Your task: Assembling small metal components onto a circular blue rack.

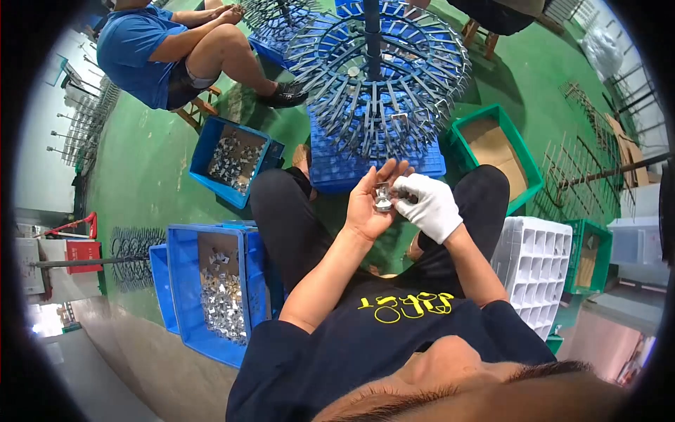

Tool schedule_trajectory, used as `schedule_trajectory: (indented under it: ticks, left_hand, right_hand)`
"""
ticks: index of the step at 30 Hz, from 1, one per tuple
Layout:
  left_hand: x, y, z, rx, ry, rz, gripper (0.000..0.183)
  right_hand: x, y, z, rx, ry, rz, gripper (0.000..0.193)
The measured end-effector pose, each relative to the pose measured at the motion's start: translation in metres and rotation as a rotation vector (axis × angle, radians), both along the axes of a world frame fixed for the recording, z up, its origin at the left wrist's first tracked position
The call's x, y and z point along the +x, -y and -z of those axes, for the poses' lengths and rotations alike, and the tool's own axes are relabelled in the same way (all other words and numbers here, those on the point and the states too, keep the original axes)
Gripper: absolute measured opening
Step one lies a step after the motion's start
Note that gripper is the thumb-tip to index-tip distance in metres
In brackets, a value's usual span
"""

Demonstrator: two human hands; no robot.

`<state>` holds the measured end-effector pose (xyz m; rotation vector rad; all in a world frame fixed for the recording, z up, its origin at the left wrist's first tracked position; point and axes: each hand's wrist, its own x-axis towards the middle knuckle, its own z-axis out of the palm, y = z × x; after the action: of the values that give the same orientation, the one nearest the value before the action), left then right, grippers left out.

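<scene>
My left hand (368, 211), bare, is turned palm up in front of my knees, its fingers curled up around small shiny metal parts (383, 197). From the right, my right hand (434, 209) in a white glove reaches over to them, thumb and fingers closed at the parts' edge. The exact kind of these parts is too small to tell. Just beyond both hands stands a round rack (373, 84) with a dark central post and rings of many metal prongs. A blue plastic crate (330, 176) is under it.
At the left, a blue bin (171, 281) and a smaller blue bin (204, 151) hold loose metal parts. On the right are a green bin (526, 151) and a white compartment tray (524, 274). A person in a blue shirt (130, 53) sits at far left by another rack.
</scene>
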<state>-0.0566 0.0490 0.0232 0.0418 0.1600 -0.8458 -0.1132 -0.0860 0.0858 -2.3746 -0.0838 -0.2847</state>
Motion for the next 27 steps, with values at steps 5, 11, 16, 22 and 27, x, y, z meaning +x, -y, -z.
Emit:
schedule_trajectory:
  ticks: [5, 11, 16, 22, 27]
  left_hand:
    - [0.002, -0.006, 0.012, 0.051, -0.026, 0.119, 0.033]
    - [-0.001, -0.016, 0.008, 0.552, 0.083, 0.273, 0.03]
    - [-0.004, -0.019, 0.001, 0.9, 0.322, 0.283, 0.026]
    - [-0.007, -0.013, -0.011, 1.116, 0.459, 0.192, 0.021]
    - [-0.01, -0.01, 0.0, 1.127, 0.544, 0.036, 0.02]
  right_hand:
    - [0.007, 0.005, 0.024, 0.484, -0.041, 0.001, 0.007]
    - [0.012, 0.023, 0.024, 0.995, -0.609, -0.054, 0.012]
    - [0.007, 0.024, 0.034, 1.085, -0.729, 0.018, 0.011]
    - [0.0, 0.016, 0.047, 1.045, -0.539, -0.023, 0.009]
    - [-0.002, 0.012, 0.051, 1.033, -0.426, -0.009, 0.01]
